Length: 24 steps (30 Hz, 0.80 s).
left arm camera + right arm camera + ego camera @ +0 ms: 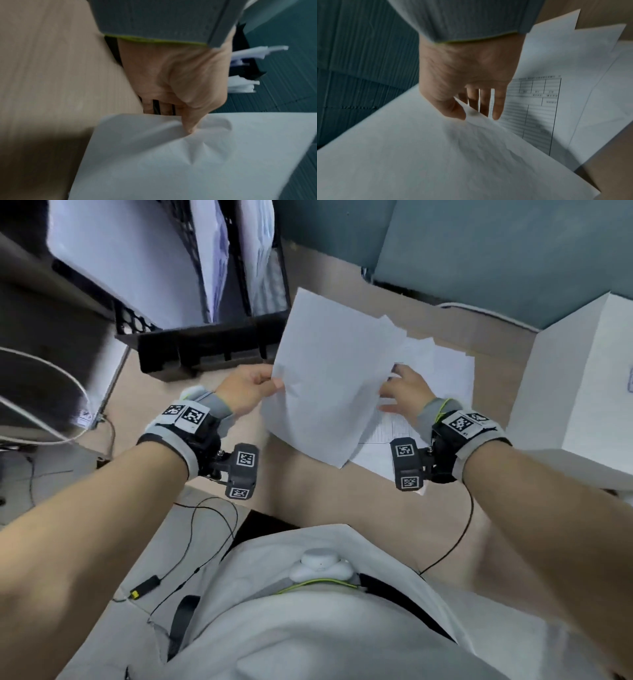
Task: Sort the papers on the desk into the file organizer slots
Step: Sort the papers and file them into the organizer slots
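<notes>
A blank white sheet [329, 378] [188, 162] [436, 155] is lifted above the desk between both hands. My left hand [253, 388] [180, 94] pinches its left edge, thumb on top, and the paper dimples there. My right hand [404, 395] [467, 81] holds the right edge, thumb above and nearly straight fingers beneath. Under that hand lies a loose pile of papers [442, 368], with a printed form [537, 108] on top. The black file organizer [205, 347] [243, 70] stands at the back left with papers in its slots.
A large white box [582, 392] stands at the right, close to the pile. A teal partition [479, 251] closes the back. The wooden desk [308, 491] shows bare in front of me. White cables [51, 392] and dark equipment are at the far left.
</notes>
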{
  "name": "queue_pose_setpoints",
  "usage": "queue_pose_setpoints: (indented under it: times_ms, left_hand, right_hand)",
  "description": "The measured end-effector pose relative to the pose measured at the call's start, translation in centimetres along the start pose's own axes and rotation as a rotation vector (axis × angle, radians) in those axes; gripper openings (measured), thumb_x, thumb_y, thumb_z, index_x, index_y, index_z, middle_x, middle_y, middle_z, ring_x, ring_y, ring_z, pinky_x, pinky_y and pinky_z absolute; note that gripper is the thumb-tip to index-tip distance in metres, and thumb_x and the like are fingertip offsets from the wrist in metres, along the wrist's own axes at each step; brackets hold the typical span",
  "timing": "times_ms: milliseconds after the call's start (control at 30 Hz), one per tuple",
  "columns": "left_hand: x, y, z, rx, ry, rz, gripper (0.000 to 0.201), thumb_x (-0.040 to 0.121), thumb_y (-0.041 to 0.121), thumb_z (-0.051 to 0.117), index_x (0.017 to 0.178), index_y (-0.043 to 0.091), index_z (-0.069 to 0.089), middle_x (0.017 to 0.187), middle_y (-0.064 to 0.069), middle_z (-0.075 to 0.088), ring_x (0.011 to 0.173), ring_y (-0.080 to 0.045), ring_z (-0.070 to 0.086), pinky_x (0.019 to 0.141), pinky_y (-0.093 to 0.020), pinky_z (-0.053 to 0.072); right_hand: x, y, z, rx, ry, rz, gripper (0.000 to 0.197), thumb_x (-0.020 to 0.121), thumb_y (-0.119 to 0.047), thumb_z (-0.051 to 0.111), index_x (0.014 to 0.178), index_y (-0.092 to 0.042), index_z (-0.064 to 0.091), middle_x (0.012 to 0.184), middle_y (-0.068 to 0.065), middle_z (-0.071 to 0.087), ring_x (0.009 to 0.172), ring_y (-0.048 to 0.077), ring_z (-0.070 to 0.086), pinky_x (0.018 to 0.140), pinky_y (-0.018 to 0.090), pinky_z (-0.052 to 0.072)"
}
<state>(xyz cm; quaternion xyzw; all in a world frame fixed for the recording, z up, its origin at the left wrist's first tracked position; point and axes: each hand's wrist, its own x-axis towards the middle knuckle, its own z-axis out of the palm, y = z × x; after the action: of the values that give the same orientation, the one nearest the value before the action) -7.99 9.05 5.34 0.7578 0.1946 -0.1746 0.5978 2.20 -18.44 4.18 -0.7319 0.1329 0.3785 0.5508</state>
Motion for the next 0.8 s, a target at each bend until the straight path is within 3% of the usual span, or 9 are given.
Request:
queue_pose_setpoints:
  times_ms: [67, 133, 200, 267, 333, 400, 533, 667, 800]
  left_hand:
    - [-1.4, -0.7, -1.8, -0.027, 0.066, -0.001, 0.025, 0.096, 0.008, 0.055, 0.094, 0.029, 0.069, 0.085, 0.022, 0.072, 0.087, 0.002, 0.064, 0.094, -0.03, 0.048]
    - [-2.7, -1.6, -4.2, -0.084, 0.181, -0.025, 0.024, 0.094, 0.01, 0.058, 0.091, 0.029, 0.072, 0.09, 0.012, 0.073, 0.091, -0.012, 0.064, 0.094, -0.039, 0.049]
    - [-3.4, -2.1, -5.7, -0.136, 0.259, -0.045, 0.02, 0.092, 0.013, 0.059, 0.092, 0.026, 0.074, 0.096, -0.001, 0.071, 0.093, -0.02, 0.062, 0.09, -0.042, 0.048]
    - [-3.8, -2.4, -7.5, -0.156, 0.321, -0.05, 0.016, 0.093, 0.013, 0.057, 0.096, 0.02, 0.071, 0.094, -0.002, 0.069, 0.089, -0.019, 0.061, 0.084, -0.039, 0.048]
    - [-4.2, -2.1, -10.1, -0.166, 0.402, -0.044, 0.015, 0.092, 0.018, 0.057, 0.095, 0.022, 0.072, 0.093, -0.003, 0.07, 0.083, -0.017, 0.061, 0.076, -0.036, 0.05]
    - [-3.8, -1.7, -12.3, -0.128, 0.511, -0.07, 0.019, 0.093, 0.019, 0.057, 0.106, 0.019, 0.07, 0.103, -0.005, 0.07, 0.085, -0.015, 0.065, 0.072, -0.031, 0.053]
    - [-2.2, -0.8, -17.2, 0.071, 0.698, -0.141, 0.041, 0.086, 0.03, 0.066, 0.121, 0.01, 0.062, 0.118, -0.003, 0.066, 0.11, -0.018, 0.061, 0.097, -0.03, 0.047]
    - [0.2, 0.8, -18.8, 0.18, 0.588, -0.153, 0.04, 0.077, 0.037, 0.07, 0.107, 0.012, 0.063, 0.097, -0.001, 0.064, 0.089, -0.019, 0.06, 0.074, -0.027, 0.046]
    - [2.5, 3.0, -18.9, 0.349, 0.482, -0.096, 0.025, 0.087, 0.042, 0.054, 0.089, 0.018, 0.059, 0.087, -0.006, 0.062, 0.083, -0.031, 0.062, 0.07, -0.032, 0.045]
  right_hand:
    - [-0.5, -0.6, 2.0, 0.016, -0.101, -0.013, 0.025, 0.08, 0.002, 0.055, 0.102, -0.011, 0.061, 0.088, 0.007, 0.061, 0.085, 0.024, 0.059, 0.077, 0.04, 0.058]
    - [-1.2, -1.5, 4.3, -0.046, -0.168, -0.054, 0.02, 0.084, -0.004, 0.061, 0.103, -0.005, 0.063, 0.088, 0.008, 0.066, 0.08, 0.024, 0.062, 0.078, 0.041, 0.058]
    - [-1.9, -2.3, 5.7, -0.216, -0.185, -0.135, 0.014, 0.089, -0.015, 0.063, 0.097, -0.004, 0.067, 0.084, 0.006, 0.069, 0.071, 0.018, 0.062, 0.066, 0.029, 0.054]
    - [-2.5, -3.6, 7.2, -0.48, -0.191, -0.23, 0.026, 0.091, -0.025, 0.06, 0.074, -0.006, 0.067, 0.063, 0.001, 0.067, 0.053, 0.01, 0.054, 0.055, 0.018, 0.044]
    - [-3.2, -5.5, 9.3, -0.606, -0.163, -0.351, 0.044, 0.093, -0.028, 0.056, 0.054, -0.007, 0.059, 0.051, 0.005, 0.059, 0.044, 0.01, 0.045, 0.05, 0.019, 0.039]
    - [-3.8, -7.6, 10.3, -0.574, -0.12, -0.427, 0.047, 0.094, -0.026, 0.053, 0.051, -0.01, 0.052, 0.049, 0.009, 0.057, 0.043, 0.011, 0.043, 0.048, 0.02, 0.037]
    - [-5.4, -11.8, 12.1, -0.488, -0.004, -0.558, 0.038, 0.097, -0.025, 0.048, 0.065, -0.007, 0.058, 0.044, 0.004, 0.058, 0.037, 0.008, 0.045, 0.047, 0.018, 0.036]
    - [-7.2, -15.1, 13.8, -0.516, 0.173, -0.694, 0.046, 0.098, -0.021, 0.044, 0.057, -0.002, 0.055, 0.05, 0.011, 0.063, 0.037, 0.007, 0.049, 0.052, 0.018, 0.041]
    - [-7.1, -17.2, 16.6, -0.568, 0.273, -0.785, 0.049, 0.096, -0.021, 0.039, 0.052, -0.007, 0.056, 0.051, 0.003, 0.066, 0.05, 0.01, 0.057, 0.077, 0.033, 0.052]
